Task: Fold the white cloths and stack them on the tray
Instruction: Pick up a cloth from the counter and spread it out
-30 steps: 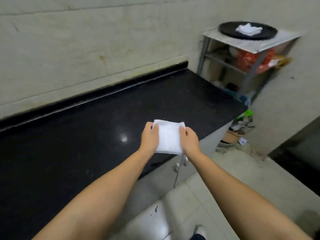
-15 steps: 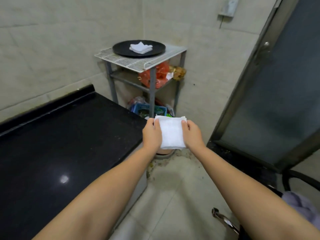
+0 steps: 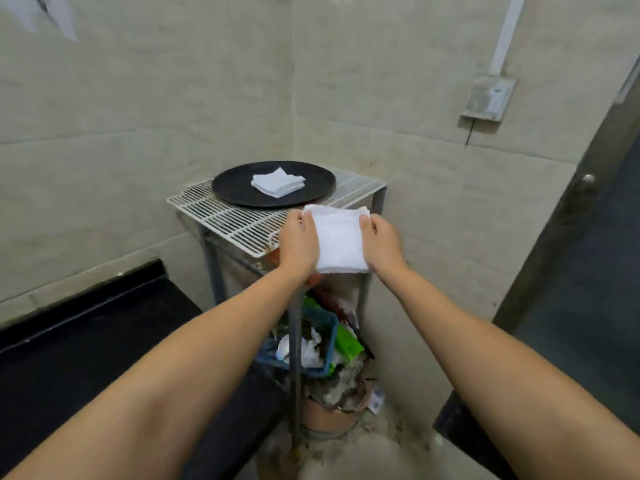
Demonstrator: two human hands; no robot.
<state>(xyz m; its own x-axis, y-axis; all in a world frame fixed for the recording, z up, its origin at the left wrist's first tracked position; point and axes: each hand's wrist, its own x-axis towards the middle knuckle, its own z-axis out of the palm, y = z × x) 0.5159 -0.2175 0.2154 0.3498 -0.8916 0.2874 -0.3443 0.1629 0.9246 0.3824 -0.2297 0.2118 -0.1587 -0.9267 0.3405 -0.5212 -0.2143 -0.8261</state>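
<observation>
A folded white cloth (image 3: 339, 239) hangs between my two hands, held flat and square. My left hand (image 3: 298, 242) grips its left edge and my right hand (image 3: 381, 242) grips its right edge. Both hands hover over the near right corner of a white wire rack (image 3: 225, 216). On the rack lies a round black tray (image 3: 232, 188), just beyond the held cloth. Another folded white cloth (image 3: 278, 181) rests in the middle of the tray.
The rack stands in the corner on grey metal legs (image 3: 295, 341), with a blue basket (image 3: 329, 344) of clutter and a clay pot (image 3: 329, 414) beneath. A black countertop (image 3: 86, 341) lies at the lower left. A dark door (image 3: 588, 271) stands at the right.
The view has swung from the countertop to the corner rack. Both hands have carried the folded cloth up to the rack's near edge, close to the tray.
</observation>
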